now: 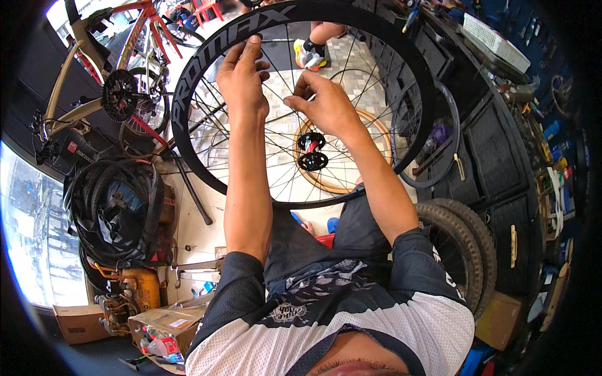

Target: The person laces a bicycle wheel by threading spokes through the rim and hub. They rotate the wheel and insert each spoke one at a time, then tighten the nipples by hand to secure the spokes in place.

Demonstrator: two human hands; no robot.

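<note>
A black bicycle wheel (422, 103) with pale lettering is held up before me, its lower edge over my dark trousers. Thin dark spokes run to a black hub (312, 161) with a red middle. My left hand (243, 84) is closed at the upper left of the wheel, thumb and fingertips against the rim's inner edge. What lies between those fingertips is too small to see. Among the spokes, right of the left hand, my right hand (326, 103) has its thumb and curled fingers drawn together; whatever they pinch cannot be made out.
Beyond the spokes lies a tan ring (387, 141) on the tiled floor. Bicycles (119, 94) and a tyre pile (113, 213) stand left, above an orange machine (143, 285). Right are knobby tyres (483, 250), black drawers (467, 150) and a white basket (495, 42). Another person's shoe (307, 56) shows ahead.
</note>
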